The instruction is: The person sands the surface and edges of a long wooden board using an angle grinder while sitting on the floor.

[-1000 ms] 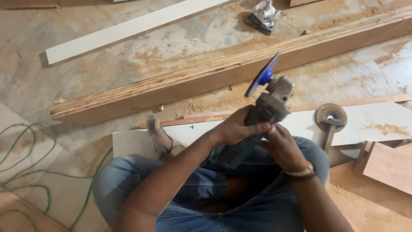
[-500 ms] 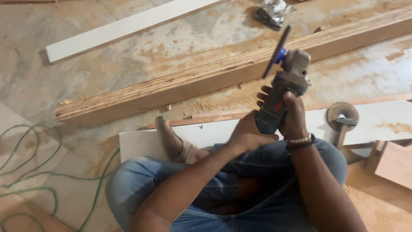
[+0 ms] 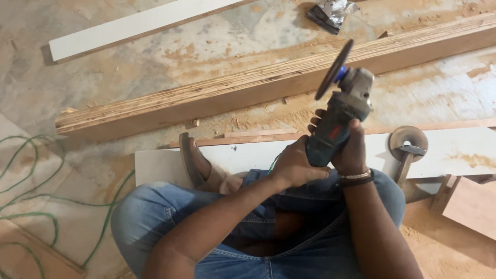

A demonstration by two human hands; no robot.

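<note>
Grinder point(image 3: 338, 119) sits clamped in both my hands, right point(image 3: 351, 155) and left point(image 3: 294, 168), disc point(image 3: 334, 70) raised off the plank point(image 3: 248, 93); no cutting underway.

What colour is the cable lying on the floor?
The cable is green; it shows in the head view, at the left.

A dusty stone floor point(image 3: 103, 88), mottled grey and strewn with orange sawdust, fills the scene. A long stack of plywood strips point(image 3: 248, 93) lies diagonally across it, with a white-faced board point(image 3: 139, 23) beyond and another white board point(image 3: 454, 150) nearer. Green cable point(image 3: 31, 196) loops at left. A crumpled silver wrapper point(image 3: 333, 13) sits near the top edge. Light falls evenly, without hard shadows.
</note>
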